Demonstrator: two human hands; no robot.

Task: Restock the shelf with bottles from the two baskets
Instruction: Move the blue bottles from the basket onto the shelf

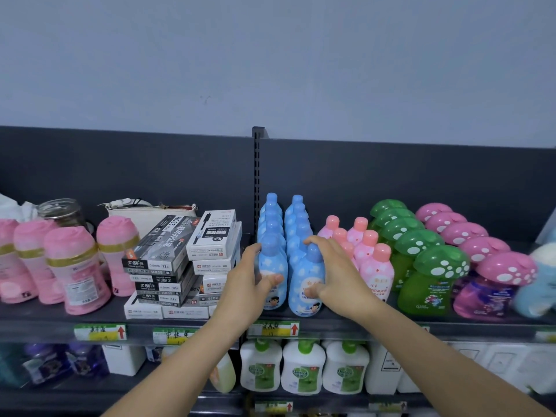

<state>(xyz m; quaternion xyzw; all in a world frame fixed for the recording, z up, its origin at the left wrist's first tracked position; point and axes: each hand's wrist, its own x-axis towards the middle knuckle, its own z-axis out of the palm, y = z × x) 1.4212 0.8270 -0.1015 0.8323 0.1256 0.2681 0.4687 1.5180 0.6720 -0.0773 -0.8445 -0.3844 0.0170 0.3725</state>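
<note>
While the left hand [251,279] grips the left blue bottle [273,263] and the right hand [338,270] grips the right blue bottle [304,281] beside it, both bottles look seated on the shelf [331,325], so letting go seems next.

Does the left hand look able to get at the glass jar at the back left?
Probably not: the left hand grips the left front blue bottle, and pink bottles stand in front of the glass jar.

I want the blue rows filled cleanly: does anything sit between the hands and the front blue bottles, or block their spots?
Nothing visible. The left hand grips the left front blue bottle, the right hand the right front blue bottle; both stand on the shelf, heading their rows.
</note>
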